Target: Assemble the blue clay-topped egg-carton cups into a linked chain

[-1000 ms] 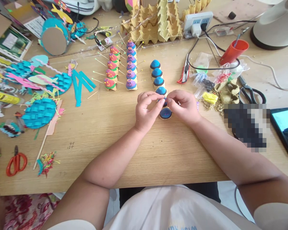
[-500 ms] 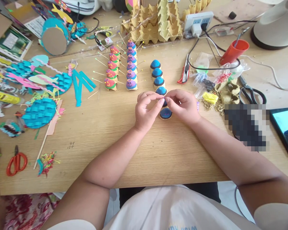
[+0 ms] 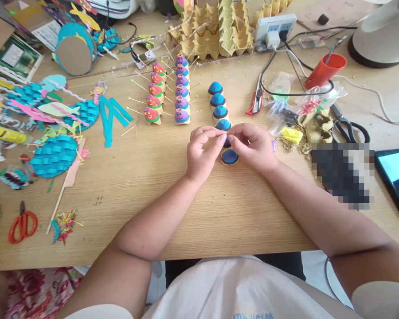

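Note:
My left hand (image 3: 202,153) and my right hand (image 3: 255,148) meet at the fingertips, thumbs and index fingers pinched together. Whatever is between them is too small or hidden to make out. Just below the fingertips sits a blue clay-covered egg-carton cup (image 3: 229,157) with a dark rim and small pinkish marks on it. Another blue cup behind it is mostly covered by my fingers. Further back in the same row stand several blue domed cups (image 3: 217,100) with dark bands.
Left of the row stand purple cups (image 3: 181,103) and red-green cups (image 3: 152,115) with pins stuck in. Woven blue paper fish (image 3: 54,156) and orange-handled scissors (image 3: 23,227) lie left. Rightward are a cutter (image 3: 257,98), yellow clay (image 3: 291,135), black scissors (image 3: 349,128) and a phone (image 3: 395,179).
Almost nothing differs. Both hands keep the same pinch over the blue cups, with only a slight shift of the fingertips and of the camera view.

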